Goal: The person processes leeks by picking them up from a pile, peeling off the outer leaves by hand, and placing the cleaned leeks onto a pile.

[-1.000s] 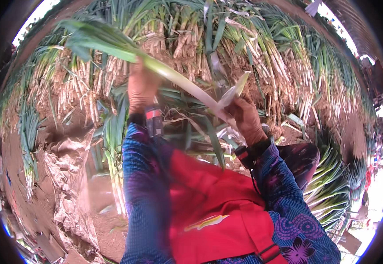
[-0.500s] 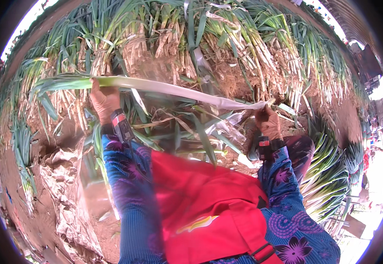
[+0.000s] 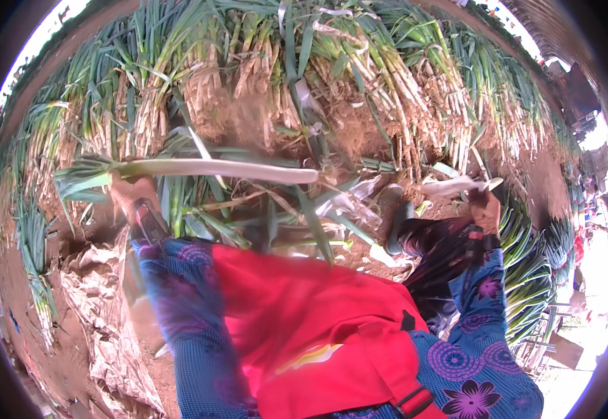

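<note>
A long leek lies level across the left and middle of the view, its green leaves to the left and its smooth white stalk pointing right. My left hand is closed around it where green meets white. Well off to the right, my right hand pinches a pale, limp strip of leek skin, which trails leftward from the fingers. A gap separates strip and stalk. Both hands are slightly smeared by motion.
Bundled leeks with soil-covered roots line the far side. Cut leaves and peelings litter the soil before me. More leeks are heaped at right. A crumpled pale sheet lies at left. My red apron covers my lap.
My hands have moved apart, the left leftward and down, the right rightward and down. The pale strip has come away from the leek's white end and is now in my right hand.
</note>
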Available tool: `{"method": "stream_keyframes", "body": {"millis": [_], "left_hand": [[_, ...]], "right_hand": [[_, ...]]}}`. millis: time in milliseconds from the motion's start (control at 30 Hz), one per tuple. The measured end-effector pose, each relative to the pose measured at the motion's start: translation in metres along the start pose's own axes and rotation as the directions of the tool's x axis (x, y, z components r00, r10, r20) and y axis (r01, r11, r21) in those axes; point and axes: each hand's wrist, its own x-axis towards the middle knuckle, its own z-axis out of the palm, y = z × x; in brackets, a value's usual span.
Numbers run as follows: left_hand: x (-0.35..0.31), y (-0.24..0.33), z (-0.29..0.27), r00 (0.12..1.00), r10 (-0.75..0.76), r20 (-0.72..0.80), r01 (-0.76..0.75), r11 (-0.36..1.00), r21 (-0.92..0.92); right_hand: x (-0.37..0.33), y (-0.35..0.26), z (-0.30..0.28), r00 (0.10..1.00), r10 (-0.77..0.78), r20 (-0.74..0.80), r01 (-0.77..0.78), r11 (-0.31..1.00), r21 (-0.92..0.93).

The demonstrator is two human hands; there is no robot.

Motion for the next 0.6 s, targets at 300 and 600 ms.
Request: {"method": "stream_keyframes", "body": {"millis": [300, 600], "left_hand": [[-0.017, -0.023, 0.036, 0.999, 0.045, -0.008, -0.046, 0.984, -0.171], [-0.013, -0.021, 0.024, 0.908, -0.101, 0.406, 0.227, 0.934, -0.276]], "right_hand": [[-0.075, 0.153, 0.180, 0.884, 0.271, 0.380, 0.281, 0.341, -0.897], [-0.160, 0.227, 0.234, 0.406, 0.489, 0.772, 0.909, -0.128, -0.397]]}}
